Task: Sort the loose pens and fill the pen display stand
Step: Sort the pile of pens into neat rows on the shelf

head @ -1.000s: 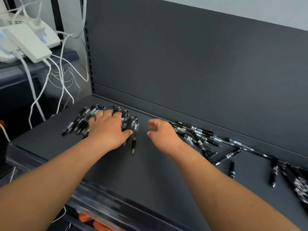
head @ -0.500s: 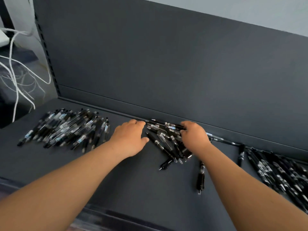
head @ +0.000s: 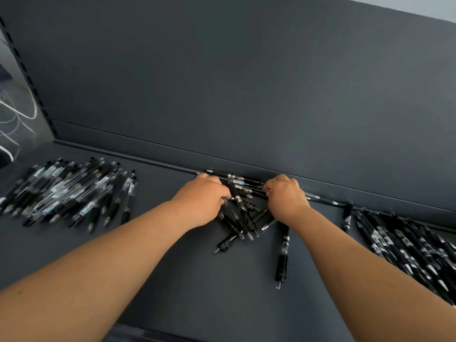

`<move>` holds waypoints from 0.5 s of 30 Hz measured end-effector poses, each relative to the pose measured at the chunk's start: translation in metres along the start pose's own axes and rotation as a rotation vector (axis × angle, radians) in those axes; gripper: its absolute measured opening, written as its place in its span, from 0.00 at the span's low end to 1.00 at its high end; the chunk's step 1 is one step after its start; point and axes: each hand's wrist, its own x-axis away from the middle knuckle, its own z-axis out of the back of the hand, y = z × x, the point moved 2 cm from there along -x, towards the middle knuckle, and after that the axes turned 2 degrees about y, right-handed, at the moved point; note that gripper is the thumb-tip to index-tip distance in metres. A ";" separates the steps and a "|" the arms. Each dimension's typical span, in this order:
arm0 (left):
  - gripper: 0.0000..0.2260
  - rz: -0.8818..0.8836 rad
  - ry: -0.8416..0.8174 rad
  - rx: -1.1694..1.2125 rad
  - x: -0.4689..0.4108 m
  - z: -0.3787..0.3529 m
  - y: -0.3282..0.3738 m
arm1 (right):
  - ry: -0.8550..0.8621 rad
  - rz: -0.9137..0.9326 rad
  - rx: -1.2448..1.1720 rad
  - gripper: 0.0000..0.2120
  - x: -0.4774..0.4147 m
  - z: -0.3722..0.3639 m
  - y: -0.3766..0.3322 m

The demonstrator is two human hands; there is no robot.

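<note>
A dark grey shelf point(head: 172, 280), matte and smooth, runs under a flat back panel point(head: 246, 82) of the same colour. A slotted upright point(head: 27, 77) edges the panel far to the left of the left hand, with blurred white cables point(head: 14, 114) beyond it.

There are two bare hands and three groups of pens, plus one single pen point(head: 283, 253) lying by itself just under the right wrist. The middle heap point(head: 240, 211) lies between the two hands, against the foot of the panel, its pens crossed at all angles; roughly ten show. The left hand point(head: 201, 202) has its fingers curled down onto that heap's left edge, gripping pens. The right hand point(head: 286, 198) curls onto the right edge, fingertips pinching pens.

Well to the left of the left hand lies the left row point(head: 69, 193), its pens mostly parallel. To the right of the right hand spreads the right pile point(head: 407, 243). Both are too overlapped to count. The pens are slim black plastic barrels with clear sections, silver tips and small printed labels.
</note>
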 end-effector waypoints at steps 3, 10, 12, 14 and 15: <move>0.12 -0.015 -0.004 -0.022 -0.003 0.000 -0.002 | -0.004 0.023 -0.013 0.15 -0.002 -0.001 0.002; 0.04 -0.038 -0.025 -0.058 -0.003 0.011 -0.010 | 0.018 0.052 0.030 0.16 -0.006 0.001 0.000; 0.05 -0.041 -0.050 -0.057 0.000 0.013 -0.011 | 0.000 0.054 0.050 0.16 -0.007 0.002 0.001; 0.09 -0.067 -0.086 -0.093 0.001 0.012 -0.011 | -0.019 0.063 0.061 0.14 -0.009 0.002 0.001; 0.09 -0.082 -0.101 -0.114 0.001 0.011 -0.010 | -0.034 0.074 0.069 0.13 -0.010 0.003 0.001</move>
